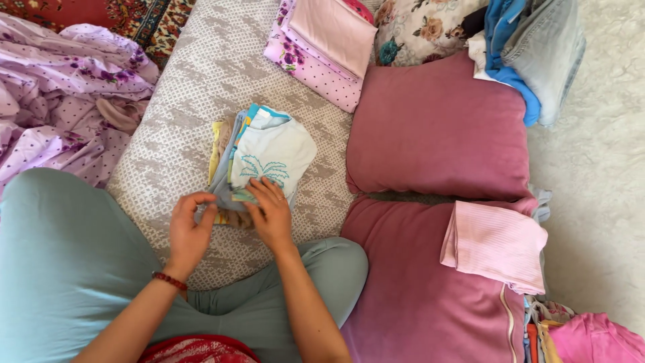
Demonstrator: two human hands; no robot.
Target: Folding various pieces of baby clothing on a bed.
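- So the small stack of folded clothes (265,161) sits on the grey patterned mattress (201,87), right in front of the person's crossed legs in pale teal trousers.
- Top piece is a light blue cloth with a teal palm print, and the stack's long axis runs away from the body, tilted a bit to the right.
- Right hand (271,216) lies flat on the near edge of the stack, fingers spread and pressing down on the palm-print piece rather than gripping it.
- Left hand (188,232) is just beside it at the near-left corner, fingers curled into a narrow pinch on the grey-blue edge of the stack. How much cloth is actually between them is hard to tell.
- Both hands are at the stack's near end, so the rest of it stretches forward, away from the fingers. Right hand is the one more fully on it.
- Around it: rumpled purple floral bedding (60,101) off to the left, two mauve pillows (437,128) to the right, a folded pink top (494,242) on the nearer pillow, and folded pink sheets (329,44) farther up.
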